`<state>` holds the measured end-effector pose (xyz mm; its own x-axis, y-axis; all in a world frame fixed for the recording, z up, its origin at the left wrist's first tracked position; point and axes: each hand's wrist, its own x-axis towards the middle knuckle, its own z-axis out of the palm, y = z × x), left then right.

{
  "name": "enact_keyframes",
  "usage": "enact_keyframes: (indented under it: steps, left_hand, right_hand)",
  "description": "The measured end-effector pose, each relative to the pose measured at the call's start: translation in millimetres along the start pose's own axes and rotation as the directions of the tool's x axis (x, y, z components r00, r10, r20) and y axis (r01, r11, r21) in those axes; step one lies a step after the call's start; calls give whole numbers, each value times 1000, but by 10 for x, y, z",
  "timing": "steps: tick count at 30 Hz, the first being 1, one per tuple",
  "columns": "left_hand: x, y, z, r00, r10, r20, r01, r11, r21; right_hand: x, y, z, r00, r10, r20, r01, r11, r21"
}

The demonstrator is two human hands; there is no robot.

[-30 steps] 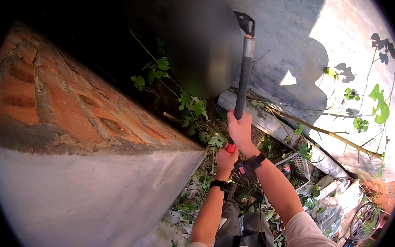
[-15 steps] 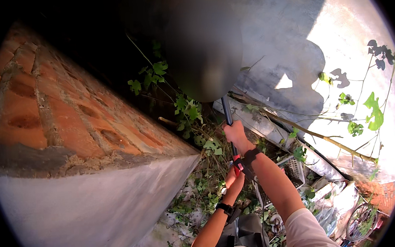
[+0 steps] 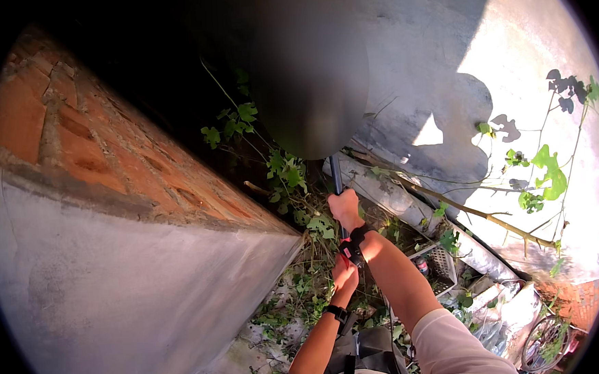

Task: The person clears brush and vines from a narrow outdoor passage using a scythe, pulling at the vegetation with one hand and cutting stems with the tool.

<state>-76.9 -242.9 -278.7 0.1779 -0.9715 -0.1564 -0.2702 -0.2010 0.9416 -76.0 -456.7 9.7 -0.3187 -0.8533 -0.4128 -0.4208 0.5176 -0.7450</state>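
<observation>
Both of my hands are closed around a dark pole (image 3: 337, 174) that points away from me, tilting slightly left at its far end. My right hand (image 3: 346, 209) grips it farther up. Nearer my body, my left hand (image 3: 344, 273) holds its lower part, where a bit of red shows beside my right wrist's black strap. The pole's far end disappears behind a dark blurred round patch, so what it carries cannot be seen. Green leafy vines (image 3: 286, 170) grow just beyond and left of my hands.
A brick wall (image 3: 98, 144) with a plastered lower part (image 3: 127, 286) rises close on my left. To the right are a pale wall (image 3: 433, 14), a long bare branch (image 3: 479, 211), a perforated crate (image 3: 443, 266), heaped plastic sheeting (image 3: 493, 326) and a bicycle wheel (image 3: 546, 343).
My hands and the pole have shifted a little left, the right hand also slightly toward me. The view has turned slightly. Both hands keep their hold.
</observation>
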Motion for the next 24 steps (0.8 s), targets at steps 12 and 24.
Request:
enact_keyframes:
  steps: [12, 24]
  left_hand:
    - [848, 2911, -545, 961, 207, -184, -201, 978, 52]
    - [-283, 2713, -389, 960, -255, 113, 256, 967, 2]
  right_hand:
    - [70, -664, -837, 886, -381, -265, 458, 810, 367]
    - [215, 231, -757, 994, -100, -42, 101, 995, 16]
